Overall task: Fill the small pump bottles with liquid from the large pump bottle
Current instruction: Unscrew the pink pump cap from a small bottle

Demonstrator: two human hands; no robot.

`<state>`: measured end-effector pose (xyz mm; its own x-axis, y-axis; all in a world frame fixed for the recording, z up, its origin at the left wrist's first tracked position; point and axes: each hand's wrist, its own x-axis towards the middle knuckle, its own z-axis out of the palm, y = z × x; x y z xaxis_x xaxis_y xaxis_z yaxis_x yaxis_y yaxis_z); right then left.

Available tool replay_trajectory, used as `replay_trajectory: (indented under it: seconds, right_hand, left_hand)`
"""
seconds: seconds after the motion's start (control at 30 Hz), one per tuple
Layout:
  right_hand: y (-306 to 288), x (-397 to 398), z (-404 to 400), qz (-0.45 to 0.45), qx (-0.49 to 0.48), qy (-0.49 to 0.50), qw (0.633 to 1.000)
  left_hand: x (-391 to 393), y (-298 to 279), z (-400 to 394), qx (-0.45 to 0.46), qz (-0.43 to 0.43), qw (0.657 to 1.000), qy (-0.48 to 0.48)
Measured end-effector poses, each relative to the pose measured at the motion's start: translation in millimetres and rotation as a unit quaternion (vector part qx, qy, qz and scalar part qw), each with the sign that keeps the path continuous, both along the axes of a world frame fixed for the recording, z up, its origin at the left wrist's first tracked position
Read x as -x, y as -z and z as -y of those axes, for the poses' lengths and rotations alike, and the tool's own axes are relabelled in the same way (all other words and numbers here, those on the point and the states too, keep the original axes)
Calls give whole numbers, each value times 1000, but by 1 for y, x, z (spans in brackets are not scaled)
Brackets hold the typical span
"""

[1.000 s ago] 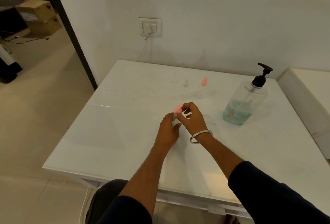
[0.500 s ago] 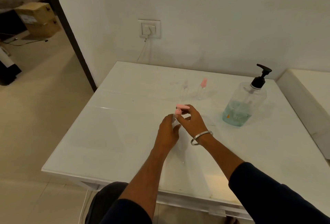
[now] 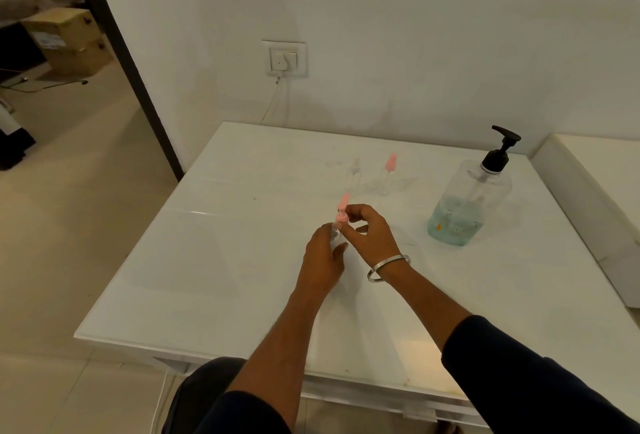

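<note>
My left hand (image 3: 322, 257) grips a small clear bottle (image 3: 335, 231) upright over the middle of the white table (image 3: 207, 278). My right hand (image 3: 372, 236) pinches its pink pump top (image 3: 342, 208) at the collar, the nozzle pointing up and away. Two more small bottles stand farther back: a clear-topped one (image 3: 355, 174) and a pink-topped one (image 3: 388, 172). The large clear pump bottle (image 3: 467, 201) with a black pump stands at the right, about a third full of blue-green liquid.
A wall socket (image 3: 284, 58) with a plugged-in white cable sits above the table's far edge. A second white surface (image 3: 595, 184) adjoins the table on the right. Cardboard boxes (image 3: 65, 39) lie beyond the doorway at the left.
My right hand has turned the pink pump top on the small bottle; its nozzle now points up and away instead of sideways. Both hands stay in the same spot.
</note>
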<state>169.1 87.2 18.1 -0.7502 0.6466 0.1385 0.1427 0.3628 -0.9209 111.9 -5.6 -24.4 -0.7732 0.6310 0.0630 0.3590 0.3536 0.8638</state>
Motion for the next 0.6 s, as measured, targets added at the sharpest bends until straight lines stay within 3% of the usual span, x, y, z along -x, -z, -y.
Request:
replay_trajectory:
  seconds: [0.6]
  right_hand:
    - [-55, 0, -14, -53, -32, -11, 998]
  left_hand:
    - [-6, -9, 3, -1, 1, 1000, -9]
